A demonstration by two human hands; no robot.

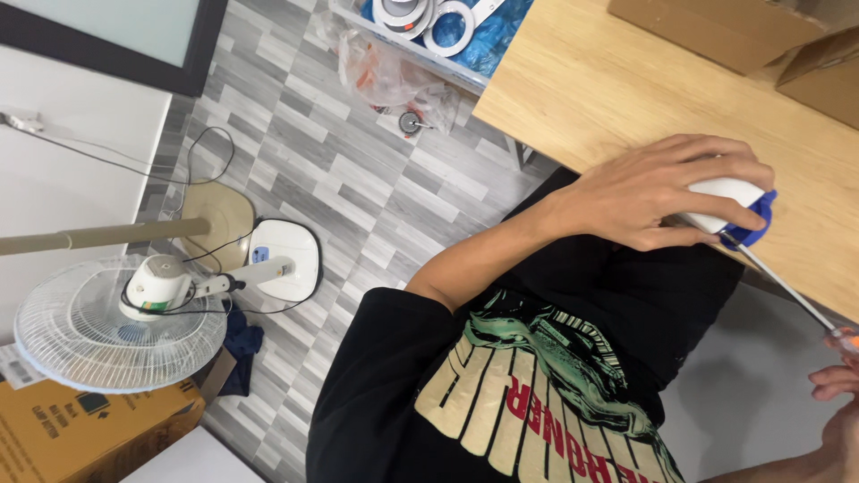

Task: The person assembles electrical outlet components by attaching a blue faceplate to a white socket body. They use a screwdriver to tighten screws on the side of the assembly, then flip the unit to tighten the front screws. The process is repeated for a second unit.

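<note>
Grey plank floor: fan [116,322] at left. Wooden desk [626,80], near edge: left hand [658,192] curled closed over white-and-blue tool [734,210]. Its metal shaft [787,291] slants down-right to right hand [841,385], fingers pinching the tip at frame edge.

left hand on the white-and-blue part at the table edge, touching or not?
Touching. Head view: left hand lies over the white-and-blue part, fingers wrapped onto it.

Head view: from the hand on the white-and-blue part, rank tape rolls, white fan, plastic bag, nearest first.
From the left hand:
1. Plastic bag, on the floor beside the desk.
2. Tape rolls, top edge, only slightly farther.
3. White fan, far left by the wall.
</note>
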